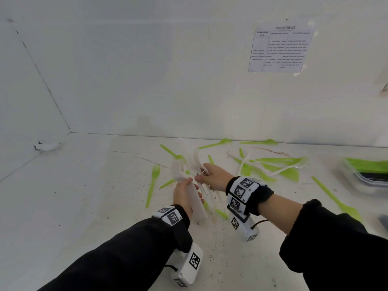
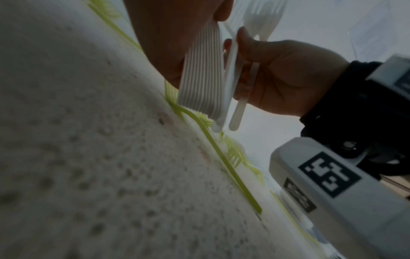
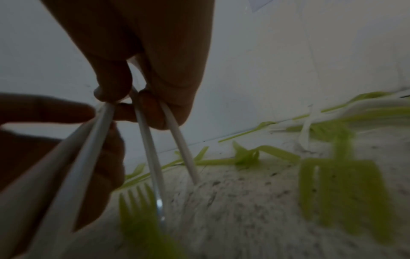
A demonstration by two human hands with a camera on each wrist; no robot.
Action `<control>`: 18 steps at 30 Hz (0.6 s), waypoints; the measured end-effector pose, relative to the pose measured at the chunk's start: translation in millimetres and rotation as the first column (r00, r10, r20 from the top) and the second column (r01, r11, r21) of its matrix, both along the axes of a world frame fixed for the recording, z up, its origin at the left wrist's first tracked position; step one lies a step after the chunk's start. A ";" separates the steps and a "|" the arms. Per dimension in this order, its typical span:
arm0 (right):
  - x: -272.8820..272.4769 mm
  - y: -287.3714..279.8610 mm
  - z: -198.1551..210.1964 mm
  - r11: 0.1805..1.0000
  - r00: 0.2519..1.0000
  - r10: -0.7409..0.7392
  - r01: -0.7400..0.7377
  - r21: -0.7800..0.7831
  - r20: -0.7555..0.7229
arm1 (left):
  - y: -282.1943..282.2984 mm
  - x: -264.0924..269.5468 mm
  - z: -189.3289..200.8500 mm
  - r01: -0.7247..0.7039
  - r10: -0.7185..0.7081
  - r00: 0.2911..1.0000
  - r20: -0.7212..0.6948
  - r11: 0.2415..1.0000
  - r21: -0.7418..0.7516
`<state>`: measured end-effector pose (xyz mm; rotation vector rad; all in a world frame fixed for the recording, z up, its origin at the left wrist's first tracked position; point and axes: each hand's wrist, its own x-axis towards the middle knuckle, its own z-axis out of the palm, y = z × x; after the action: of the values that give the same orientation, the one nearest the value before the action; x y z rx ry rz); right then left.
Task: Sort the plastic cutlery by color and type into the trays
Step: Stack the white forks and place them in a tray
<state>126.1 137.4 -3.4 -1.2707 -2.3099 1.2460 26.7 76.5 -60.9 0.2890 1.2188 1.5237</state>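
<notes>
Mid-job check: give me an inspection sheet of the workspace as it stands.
Surface: white table, speckled with dark specks.
Job's things: stack of white forks in left hand; loose white forks in right hand; green cutlery scattered; tray at right edge holds green pieces.
Clutter: nothing seen.
Grippers: both hands grip white forks.
Cables: short black cables at the wrist cameras.
Surroundings: white walls, printed sheet.

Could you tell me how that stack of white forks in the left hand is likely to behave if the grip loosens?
The stack of white forks is smooth, thin plastic, so it would probably fan apart and slide. It looks light; the left hand holds it alone.
</notes>
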 end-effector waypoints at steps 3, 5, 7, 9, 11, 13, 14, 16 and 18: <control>-4.2 -7.7 -6.2 1.000 1.000 0.023 -0.023 -0.002 -0.015 | 1.8 3.3 -3.6 0.011 -0.011 0.999 0.038 1.000 0.000; -3.1 -11.2 -5.1 0.999 1.000 0.006 -0.006 0.034 -0.013 | 0.7 3.1 -5.2 0.024 -0.024 0.999 0.043 1.000 -0.013; -1.3 -12.4 -4.5 0.997 1.000 -0.019 0.018 0.078 0.011 | -0.7 2.1 -7.3 0.040 -0.039 0.999 0.036 0.999 -0.025; 0.3 -13.3 -3.9 0.995 1.000 -0.021 0.020 0.098 0.010 | 0.0 1.9 -8.3 0.044 -0.044 0.999 0.017 0.999 -0.012; 1.2 -14.6 -4.1 0.996 0.999 -0.043 0.044 0.078 -0.019 | 0.3 2.6 -8.5 0.049 -0.049 0.999 0.001 0.999 -0.004; 2.1 -14.9 -5.0 0.994 0.995 -0.087 0.090 0.059 -0.050 | 0.3 4.1 -7.5 0.065 -0.065 0.998 0.006 0.998 0.000; 2.4 -14.6 -5.7 0.992 0.995 -0.093 0.096 0.085 -0.036 | 0.4 4.6 -7.3 0.074 -0.074 0.997 0.011 0.997 0.007; 2.4 -14.4 -7.0 0.991 0.997 -0.083 0.082 0.106 -0.002 | -0.2 5.8 -6.9 0.081 -0.081 0.997 0.008 0.996 0.025; 1.4 -15.5 -7.7 0.997 0.996 -0.072 0.072 -0.001 -0.061 | -2.0 7.3 -4.8 0.085 -0.085 0.996 -0.003 0.996 0.042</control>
<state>127.5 121.9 -11.1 -1.2856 -2.2021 1.2422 34.0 74.5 -65.7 0.3653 1.1622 1.4774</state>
